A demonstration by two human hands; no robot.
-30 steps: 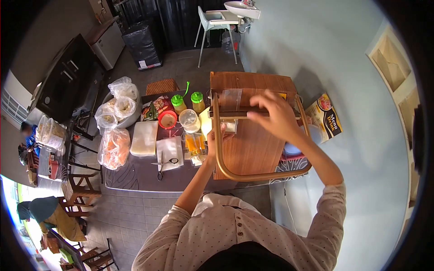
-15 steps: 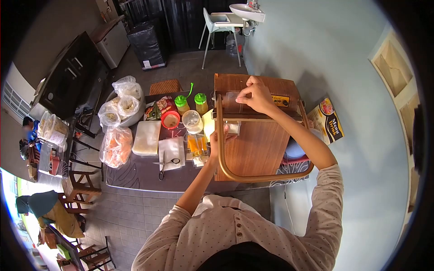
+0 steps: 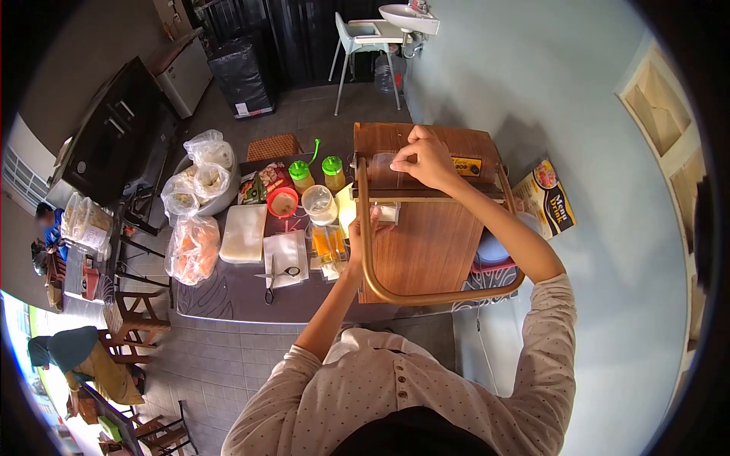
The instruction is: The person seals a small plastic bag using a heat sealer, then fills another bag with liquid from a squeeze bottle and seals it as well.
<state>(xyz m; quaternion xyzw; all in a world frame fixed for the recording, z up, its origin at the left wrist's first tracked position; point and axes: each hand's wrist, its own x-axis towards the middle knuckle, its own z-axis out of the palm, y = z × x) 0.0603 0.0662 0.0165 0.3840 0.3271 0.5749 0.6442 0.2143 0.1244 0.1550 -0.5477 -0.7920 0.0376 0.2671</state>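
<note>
A wood-grain sealing machine with a bent gold-coloured bar stands at the right of the table. Above its upper part, the thumb and fingers of my right hand pinch the edge of a clear plastic bag. The bag's film hangs over the machine's edge. Lower down, behind the left side of the bar, my left hand is closed around the bag's lower part, where a pale content shows; the bar partly hides its fingers. Close by on the left lie pouches of orange liquid.
Left of the machine are scissors, clear bags, an open tub, a red bowl and green-capped bottles. Filled plastic bags stand further left. A menu board leans by the right wall. Other people are at far left.
The view has shifted slightly. My right hand keeps its pinch near the machine's top, and my left hand stays behind the bar with its fingers a little shifted.
</note>
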